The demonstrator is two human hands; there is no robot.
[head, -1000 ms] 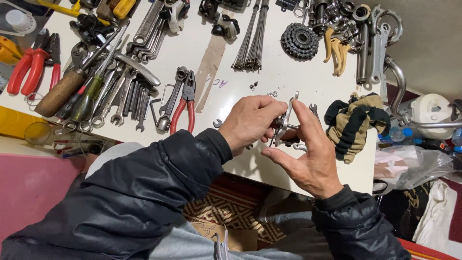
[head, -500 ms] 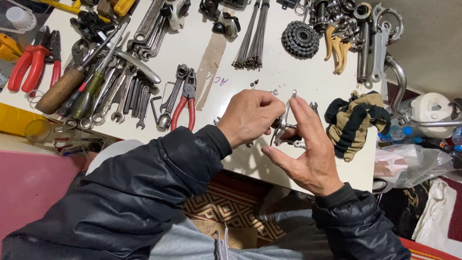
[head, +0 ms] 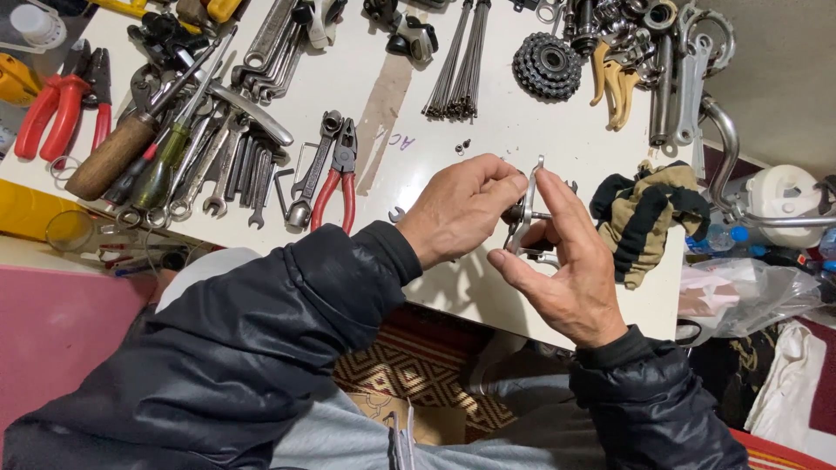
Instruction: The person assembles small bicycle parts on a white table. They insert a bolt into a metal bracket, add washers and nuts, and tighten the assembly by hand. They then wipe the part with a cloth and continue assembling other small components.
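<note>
Down low, nearest the camera, a patterned rug (head: 418,374) shows beneath the white table (head: 470,296), with a pink surface (head: 61,339) off to its left side. Two dark padded sleeves come up over the table's near edge. And here are the hands, right above that edge: the left hand (head: 457,207) is curled, fingertips pinched onto a small dark bolt-like piece at the middle of a thin metal part (head: 525,218). The right hand (head: 566,261) is open-palmed, thumb and forefinger bracing the metal part from its right side. It's a slim bright arm shape, possibly a brake piece; hard to tell behind the fingers. So both hands grip it, held just above the table.

Just right of the hands, a tan and black work glove (head: 644,218) lies on the table's near right corner. Left of them, red-handled pliers (head: 335,178) beside a fan of wrenches (head: 226,165) and a wooden-handled screwdriver (head: 117,157). Further back on the table, a bundle of spokes (head: 457,65) and a toothed sprocket cluster (head: 547,65). At the far left edge, larger red-handled cutters (head: 57,113).
</note>
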